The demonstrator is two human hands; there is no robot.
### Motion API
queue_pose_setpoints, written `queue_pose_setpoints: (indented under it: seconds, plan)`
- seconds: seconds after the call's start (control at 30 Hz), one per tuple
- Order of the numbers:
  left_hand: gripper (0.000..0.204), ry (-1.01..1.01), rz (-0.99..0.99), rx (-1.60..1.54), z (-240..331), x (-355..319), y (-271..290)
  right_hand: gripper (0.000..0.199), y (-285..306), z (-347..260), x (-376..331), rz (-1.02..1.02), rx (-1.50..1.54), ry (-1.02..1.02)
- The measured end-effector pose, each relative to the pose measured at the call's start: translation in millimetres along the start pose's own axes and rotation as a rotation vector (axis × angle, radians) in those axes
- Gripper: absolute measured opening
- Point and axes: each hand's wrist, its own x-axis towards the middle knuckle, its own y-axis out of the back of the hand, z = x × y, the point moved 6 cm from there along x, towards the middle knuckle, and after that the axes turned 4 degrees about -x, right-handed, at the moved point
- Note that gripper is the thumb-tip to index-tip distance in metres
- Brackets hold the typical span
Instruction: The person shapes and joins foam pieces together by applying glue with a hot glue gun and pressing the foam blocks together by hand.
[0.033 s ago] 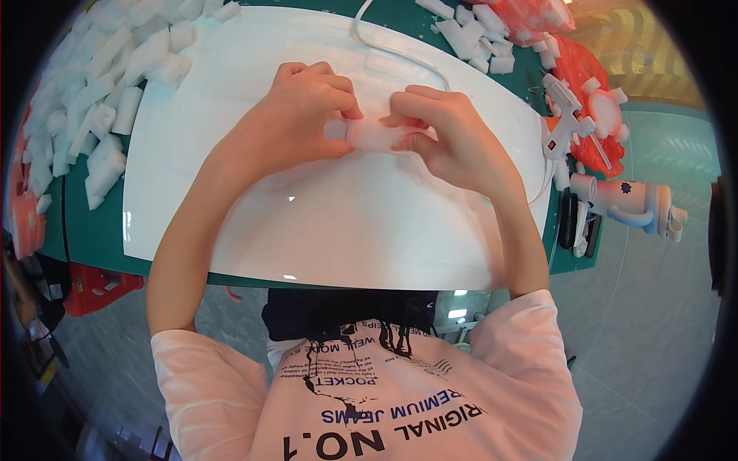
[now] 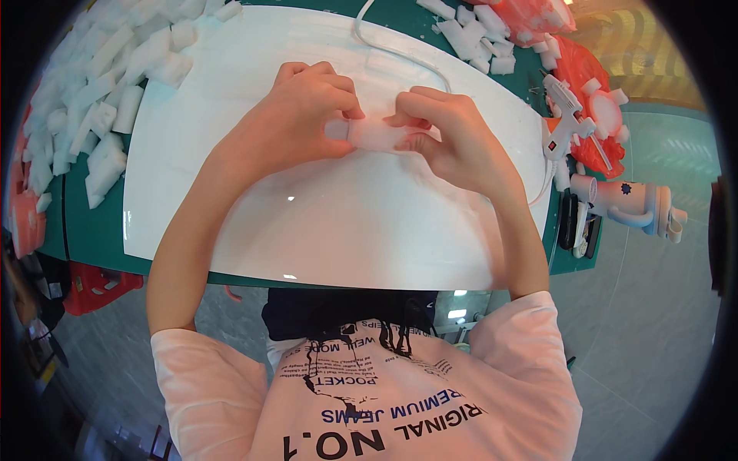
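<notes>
Between my two hands, just above or on the white board [image 2: 346,230], is a small white foam piece [image 2: 373,135] that looks like a short roll. My left hand [image 2: 304,111] pinches its left end, thumb below and curled fingers above. The fingers of my right hand [image 2: 453,138] are closed on its right end. Parts of both ends are hidden by the fingers, and a pale end face shows beside my left thumb.
A heap of white foam pieces [image 2: 115,77] covers the left side. More foam blocks [image 2: 469,38] lie at the far right, near red plastic bags [image 2: 576,69]. A white glue gun [image 2: 567,115], a tumbler [image 2: 634,203] and a white cable [image 2: 407,52] are on the right and far side.
My right hand has shifted very slightly to the right at the foam piece. My left hand stays almost still.
</notes>
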Motion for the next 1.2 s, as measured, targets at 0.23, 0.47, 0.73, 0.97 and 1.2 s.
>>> queue_pose_setpoints:
  seconds: [0.23, 0.47, 0.73, 0.97, 1.2]
  plan:
    - [0.017, -0.009, 0.025, -0.022, -0.9, 0.8, -1.4, 0.021, -4.9, -10.2, 7.5, -0.03, -0.067, 0.003]
    - [0.02, 0.027, -0.01, -0.014, -0.8, -1.0, 0.0, 0.021, -4.1, -13.1, 1.7, 0.023, -0.22, 0.05]
    - [0.021, 0.011, -0.03, -0.011, -2.3, 0.7, -1.3, 0.021, -1.9, -16.0, 6.1, -0.009, -0.156, 0.057]
    - [0.02, -0.008, -0.003, -0.019, -1.3, 2.0, -0.4, 0.022, 1.7, 0.9, -0.1, 0.016, -0.105, 0.069]
    - [0.018, 0.037, 0.048, -0.055, -4.6, -2.3, 0.5, 0.029, 41.0, -13.5, -4.8, 0.315, -0.1, 0.169]
